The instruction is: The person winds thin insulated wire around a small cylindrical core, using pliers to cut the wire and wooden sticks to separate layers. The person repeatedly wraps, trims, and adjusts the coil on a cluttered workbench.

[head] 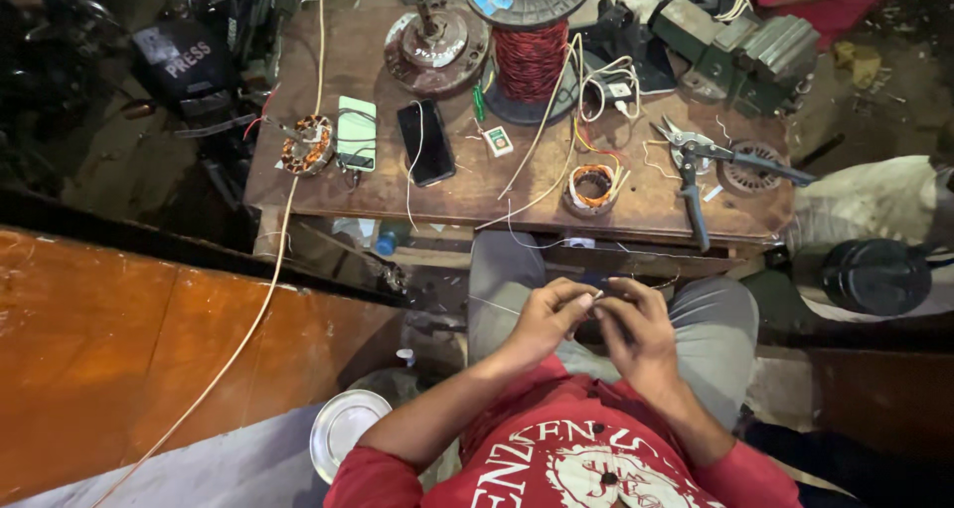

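A dim, cluttered workshop, seen from the head camera: a worn wooden bench (pixel 477 185) stands in front of the seated person, with an orange-brown board to the left and dark floor around it.

Over the lap, below the bench's front edge, the left hand (pixel 545 319) and right hand (pixel 636 331) meet, fingertips touching. Both are curled nearly closed, pinching a thin pale wire (pixel 597 294) between thumb and forefingers; the wire's end shows just between the two hands.

On the bench, a small copper-wound coil (pixel 593 187) sits near the front edge, with white and yellow leads running up from it. Behind it stands a spool of red wire (pixel 530 59) beside a round metal motor part (pixel 435 49). To the left lie a black phone (pixel 425 141), a pale green phone (pixel 356 133) and a wound stator (pixel 307 144). To the right, pliers (pixel 690 170) rest by a green vise (pixel 737 51). A long cream cable (pixel 260 299) crosses the orange board diagonally.
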